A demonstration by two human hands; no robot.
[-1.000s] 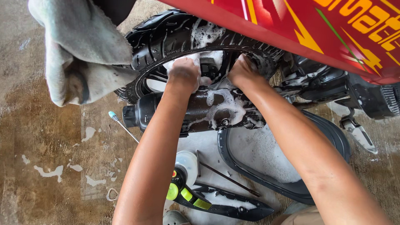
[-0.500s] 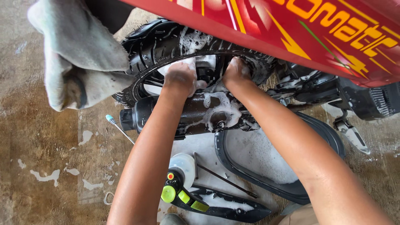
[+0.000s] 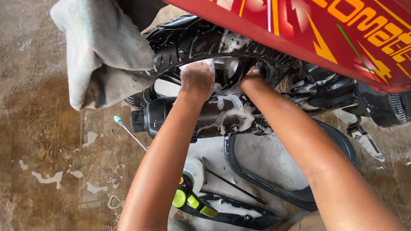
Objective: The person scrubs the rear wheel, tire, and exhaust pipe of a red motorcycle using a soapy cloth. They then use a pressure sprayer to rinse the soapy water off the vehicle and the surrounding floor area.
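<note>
Head view: left hand (image 3: 198, 79) clenched on a soapy white cloth (image 3: 201, 65), pressed inside the rear wheel (image 3: 214, 42) above the foamy exhaust (image 3: 201, 117). Right hand (image 3: 253, 73) tucked behind the tyre, grip impossible to tell. Likely soft, slippery; best bunched in the fist.

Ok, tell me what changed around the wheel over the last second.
The right hand has pushed deeper past the soapy tyre into the wheel, so only its wrist shows. The left hand stays pressed on the white cloth at the rim. The muffler, grey towel and screwdriver lie as before.
</note>
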